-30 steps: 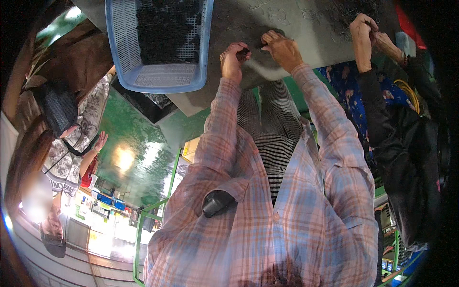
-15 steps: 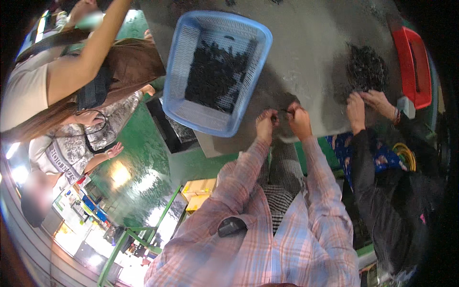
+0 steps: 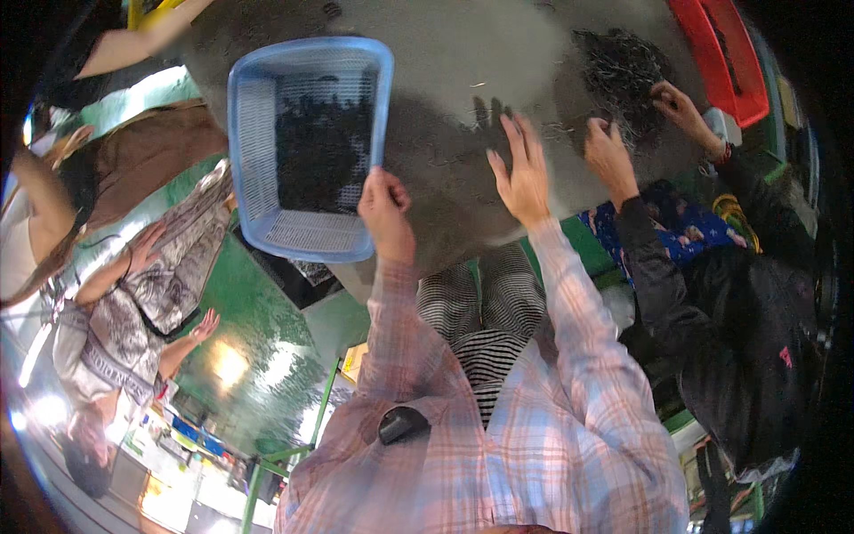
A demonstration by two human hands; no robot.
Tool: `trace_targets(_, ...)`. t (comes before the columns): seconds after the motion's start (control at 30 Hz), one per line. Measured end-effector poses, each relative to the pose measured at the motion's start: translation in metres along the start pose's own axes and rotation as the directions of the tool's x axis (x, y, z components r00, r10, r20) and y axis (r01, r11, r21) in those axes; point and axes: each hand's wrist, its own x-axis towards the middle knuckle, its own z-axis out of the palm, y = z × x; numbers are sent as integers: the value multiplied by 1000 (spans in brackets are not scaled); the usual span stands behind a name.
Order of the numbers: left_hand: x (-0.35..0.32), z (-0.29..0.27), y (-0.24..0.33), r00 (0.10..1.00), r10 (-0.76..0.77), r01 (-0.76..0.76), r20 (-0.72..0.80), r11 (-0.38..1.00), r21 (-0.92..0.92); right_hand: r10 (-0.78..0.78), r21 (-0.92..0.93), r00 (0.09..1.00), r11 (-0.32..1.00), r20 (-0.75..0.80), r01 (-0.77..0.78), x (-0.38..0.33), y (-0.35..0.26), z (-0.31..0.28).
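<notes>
My left hand is closed, its fingers curled in, over the right rim of a blue plastic basket. Whatever is in those fingers, if anything, is hidden. Inside the basket lies a heap of small black pieces. My right hand is open above the grey table, fingers stretched out and nothing in them. To its right, a co-worker's hands work at a tangled pile of thin black pieces.
A red plastic tray stands at the far right edge of the table. The co-worker's dark sleeves are close on my right. Other people stand at the left, one in a patterned outfit. A dark box sits below the basket.
My hands, together before with a small dark piece between them, have parted. The left has gone to the basket's rim; the right has opened over the table. The whole view has shifted.
</notes>
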Motion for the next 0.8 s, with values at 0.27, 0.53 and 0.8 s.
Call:
trace_targets(0.27,30,-51,47,952,256,-156,-168,877,455,-187,-166,951,959,246,231,-2,21,70)
trace_targets(0.53,-39,-54,69,561,741,-706,369,195,680,212,-244,940,929,-269,-279,-32,66,23)
trace_targets(0.8,-86,-99,-15,662,423,-728,618,168,665,-49,-131,986,989,158,70,-143,-53,75)
